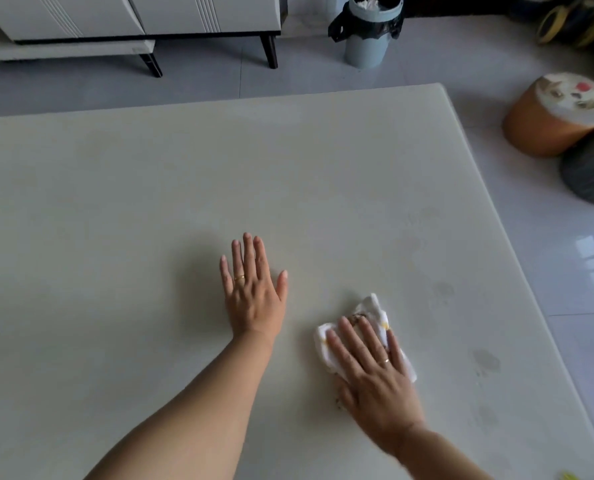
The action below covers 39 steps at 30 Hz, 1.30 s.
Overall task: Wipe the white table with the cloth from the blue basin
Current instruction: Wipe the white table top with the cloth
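White cloth (375, 327) lies under the flat, spread right hand (375, 379); left hand (254, 292) rests open-palmed on the table (115, 202).

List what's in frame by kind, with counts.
Hands: 2, left hand flat on the white table, right hand pressing the cloth
Tables: 1
Cloths: 1
Bins: 1, grey bin
Stools: 2, orange stool, dark stool
Cabinets: 1, white cabinet
Total: 8

Cloth (375, 327) on table (150, 202), under right hand (375, 382), right of left hand (254, 292)
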### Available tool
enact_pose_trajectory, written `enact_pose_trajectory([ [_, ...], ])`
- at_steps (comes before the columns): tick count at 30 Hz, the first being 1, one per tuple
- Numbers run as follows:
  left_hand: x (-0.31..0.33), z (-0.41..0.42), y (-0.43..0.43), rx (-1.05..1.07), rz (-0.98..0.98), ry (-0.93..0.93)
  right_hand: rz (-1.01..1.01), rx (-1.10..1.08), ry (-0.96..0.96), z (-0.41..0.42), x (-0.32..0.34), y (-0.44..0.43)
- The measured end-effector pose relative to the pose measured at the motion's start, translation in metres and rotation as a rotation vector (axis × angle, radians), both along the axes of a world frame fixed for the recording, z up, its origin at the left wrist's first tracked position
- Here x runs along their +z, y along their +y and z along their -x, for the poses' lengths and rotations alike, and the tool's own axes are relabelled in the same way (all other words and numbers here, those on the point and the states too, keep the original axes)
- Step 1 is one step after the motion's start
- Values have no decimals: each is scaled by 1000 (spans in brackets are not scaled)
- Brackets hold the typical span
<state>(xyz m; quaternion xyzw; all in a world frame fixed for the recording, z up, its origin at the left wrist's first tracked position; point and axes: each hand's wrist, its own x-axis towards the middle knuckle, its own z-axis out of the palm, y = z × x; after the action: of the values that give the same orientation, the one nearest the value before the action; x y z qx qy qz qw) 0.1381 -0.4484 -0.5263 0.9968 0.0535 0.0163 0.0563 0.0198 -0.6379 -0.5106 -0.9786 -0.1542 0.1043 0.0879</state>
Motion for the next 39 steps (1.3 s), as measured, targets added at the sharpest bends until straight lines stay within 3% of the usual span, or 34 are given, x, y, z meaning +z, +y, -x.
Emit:
enact_pose_trajectory([
  [2, 2, 32, -7, -24, 27, -32, 49, 52, -43, -4, 0, -34],
  [5, 0, 92, -25, -90, 92, -22, 69, -240, -16, -11, 3, -60],
  [9, -5, 139, -46, -112, 134, 66, 47, -550, 52, 8, -5, -15],
  [12, -6, 138, -48, -91, 142, 69, -36, -317, 21, 44, -4, 14],
  [15, -3, 139, -47, -83, 170, 76, -37, 3, -48, 61, -10, -14],
  [17, -3, 140, -47, -78, 172, 65, 17, 51, -110, 55, -11, -41],
  [24, -6, 140, -48, -77, 167, 51, -8, -561, -4, 59, -10, -14],
  [26, -7, 140, -48, -77, 170, 39, -11, -493, 4, 75, -10, 9],
  [28, -8, 139, -48, -75, 167, 39, -30, -268, -2, 96, -10, 13],
  [30, -8, 140, -47, -80, 161, 37, -45, -30, -36, 106, -13, -11],
  [32, -8, 141, -47, -78, 153, 40, -3, 76, -87, 104, -16, -45],
  [35, -8, 140, -47, -71, 145, 45, 25, -148, -83, 99, -12, -76],
  [39, -8, 140, -49, -66, 137, 52, 4, -536, -12, 114, -7, -35],
])
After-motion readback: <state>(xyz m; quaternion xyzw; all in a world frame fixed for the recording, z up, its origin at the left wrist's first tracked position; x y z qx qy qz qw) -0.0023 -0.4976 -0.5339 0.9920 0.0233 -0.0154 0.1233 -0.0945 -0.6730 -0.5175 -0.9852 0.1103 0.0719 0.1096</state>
